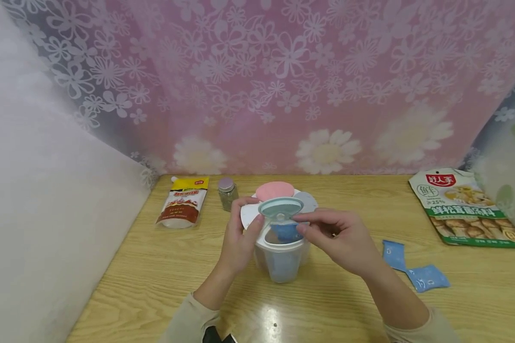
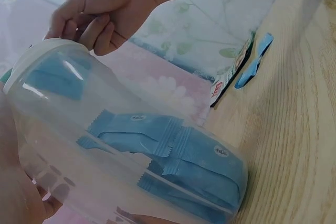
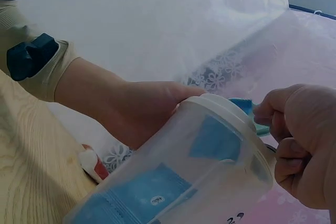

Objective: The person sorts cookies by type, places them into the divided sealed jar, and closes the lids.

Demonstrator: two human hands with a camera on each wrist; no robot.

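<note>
A clear plastic storage canister [image 1: 282, 269] with a white top stands on the table, its green flip lid [image 1: 282, 206] raised. My left hand [image 1: 237, 243] grips the canister's left side near the top, thumb by the raised lid. At the opening, my right hand [image 1: 341, 238] pinches a blue sachet [image 1: 285, 232], which hangs partly inside. Through the clear wall in the left wrist view, several blue sachets [image 2: 205, 163] lie at the bottom. The right wrist view also shows the held sachet's lower part [image 3: 215, 139] behind the wall.
Two blue sachets, one upper [image 1: 393, 256] and one lower [image 1: 427, 278], lie right of the right hand. A green and white mushroom packet [image 1: 468, 209] lies at the far right. At left are a spouted pouch [image 1: 182, 204] and a small spice jar [image 1: 228, 194]. A floral curtain [image 1: 257, 95] hangs behind.
</note>
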